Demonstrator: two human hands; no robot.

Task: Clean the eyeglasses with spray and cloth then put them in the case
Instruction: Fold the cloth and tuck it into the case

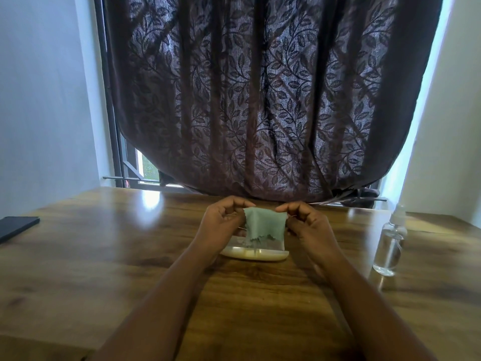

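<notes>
A green cloth (263,226) hangs between my two hands above the table's middle. My left hand (221,222) pinches its left top corner and my right hand (307,222) pinches its right top corner. Thin wire parts of the eyeglasses (292,217) peek out beside the cloth; the lenses are hidden behind it. Below my hands lies the open eyeglass case (256,254), pale cream with a clear lid. A clear spray bottle (390,246) stands upright to the right, apart from both hands.
A dark flat phone-like slab (15,227) lies at the wooden table's (104,269) left edge. A dark leaf-patterned curtain (260,100) hangs over the window behind the table's far edge. White walls close in on both sides.
</notes>
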